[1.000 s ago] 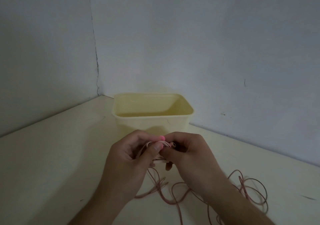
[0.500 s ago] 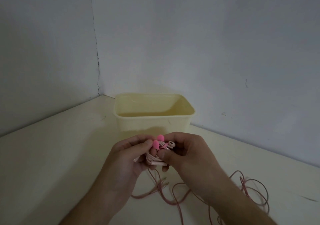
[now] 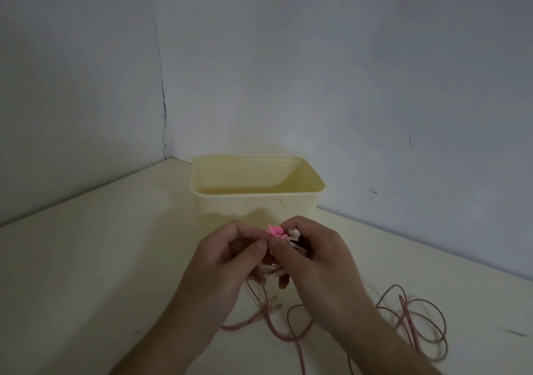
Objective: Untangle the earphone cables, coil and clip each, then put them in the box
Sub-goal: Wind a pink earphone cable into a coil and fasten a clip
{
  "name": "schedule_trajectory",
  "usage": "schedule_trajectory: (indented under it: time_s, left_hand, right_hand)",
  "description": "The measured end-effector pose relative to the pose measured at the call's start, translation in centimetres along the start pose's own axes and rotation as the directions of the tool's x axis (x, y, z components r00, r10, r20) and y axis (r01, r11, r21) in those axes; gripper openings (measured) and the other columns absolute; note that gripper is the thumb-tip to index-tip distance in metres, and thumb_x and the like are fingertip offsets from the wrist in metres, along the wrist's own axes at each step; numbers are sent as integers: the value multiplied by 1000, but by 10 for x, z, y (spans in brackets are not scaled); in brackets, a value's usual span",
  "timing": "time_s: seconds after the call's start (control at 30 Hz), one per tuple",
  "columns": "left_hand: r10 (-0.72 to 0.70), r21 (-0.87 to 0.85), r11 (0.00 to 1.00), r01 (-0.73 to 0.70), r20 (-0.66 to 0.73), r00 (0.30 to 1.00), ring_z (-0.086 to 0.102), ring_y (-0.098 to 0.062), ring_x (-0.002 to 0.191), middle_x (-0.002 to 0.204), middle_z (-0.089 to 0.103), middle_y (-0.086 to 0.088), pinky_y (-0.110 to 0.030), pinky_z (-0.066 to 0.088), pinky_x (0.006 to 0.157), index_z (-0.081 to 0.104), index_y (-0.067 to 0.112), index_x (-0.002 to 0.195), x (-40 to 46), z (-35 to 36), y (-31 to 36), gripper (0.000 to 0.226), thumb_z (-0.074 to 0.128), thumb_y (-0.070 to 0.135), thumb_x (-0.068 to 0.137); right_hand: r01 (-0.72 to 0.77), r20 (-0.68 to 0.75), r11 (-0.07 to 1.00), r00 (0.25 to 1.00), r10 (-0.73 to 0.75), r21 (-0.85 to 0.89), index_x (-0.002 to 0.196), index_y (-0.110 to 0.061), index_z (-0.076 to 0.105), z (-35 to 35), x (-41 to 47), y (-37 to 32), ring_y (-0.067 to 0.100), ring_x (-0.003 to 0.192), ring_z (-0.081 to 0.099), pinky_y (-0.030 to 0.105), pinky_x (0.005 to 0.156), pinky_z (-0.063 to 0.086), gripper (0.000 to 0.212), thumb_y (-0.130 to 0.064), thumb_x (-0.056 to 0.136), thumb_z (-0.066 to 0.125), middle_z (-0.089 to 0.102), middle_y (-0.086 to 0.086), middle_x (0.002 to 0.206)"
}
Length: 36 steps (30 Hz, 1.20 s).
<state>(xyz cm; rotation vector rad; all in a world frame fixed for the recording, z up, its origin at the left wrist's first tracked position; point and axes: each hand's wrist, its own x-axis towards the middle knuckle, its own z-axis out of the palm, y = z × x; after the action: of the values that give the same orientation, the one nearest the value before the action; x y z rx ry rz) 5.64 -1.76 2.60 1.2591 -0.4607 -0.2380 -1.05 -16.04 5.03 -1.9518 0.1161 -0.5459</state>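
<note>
Both hands meet in front of the cream box (image 3: 256, 204) and hold a small coiled bundle of pale pink earphone cable (image 3: 272, 271) between them. My left hand (image 3: 227, 262) pinches a bright pink clip (image 3: 274, 230) at the bundle's top with thumb and forefinger. My right hand (image 3: 314, 259) grips the coil, thumb pressed on its front; an earbud (image 3: 293, 233) sticks out above that thumb. More pink cable (image 3: 403, 317) lies loose on the table below and to the right, and part of it runs under my wrists.
The open box stands in the corner where two grey walls (image 3: 346, 72) meet, just beyond my hands. The pale table (image 3: 86, 273) stretches left and toward me. The loose cable loops reach close to the right frame edge.
The pink clip has shifted from between my thumbs to the top of the bundle. An earbud now shows above my right thumb. Both hands stayed in place in front of the box.
</note>
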Motion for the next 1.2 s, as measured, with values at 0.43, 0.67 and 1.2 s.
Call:
schedule_trajectory:
  time_s: [0.43, 0.67, 1.2]
  left_hand:
    - [201, 234, 953, -194, -8, 980, 65, -15, 63, 71, 71, -8, -24, 51, 58, 70, 15, 85, -1, 2, -1, 11, 70, 22, 94]
    - [210, 345, 916, -207, 26, 977, 57, -6, 59, 66, 67, 2, -23, 46, 58, 71, 27, 83, -3, 4, 0, 17, 68, 44, 85]
    - [248, 317, 921, -227, -29, 968, 49, -8, 53, 58, 62, 4, -22, 39, 52, 65, 19, 73, -3, 1, -1, 28, 76, 43, 81]
  right_hand:
    - [-110, 108, 978, 990, 92, 178, 79, -6, 75, -4, 3, -6, 26, 67, 65, 47, 67, 59, 26, -27, 92, 65, 71, 14, 74]
    - [-126, -4, 991, 992, 127, 39, 69, -13, 71, -2, 4, -6, 15, 61, 58, 45, 66, 52, 31, -19, 99, 62, 65, 8, 64]
    - [-119, 194, 990, 976, 103, 74, 82, -13, 77, -15, 9, -5, 20, 65, 63, 41, 72, 51, 23, -21, 101, 67, 69, 8, 70]
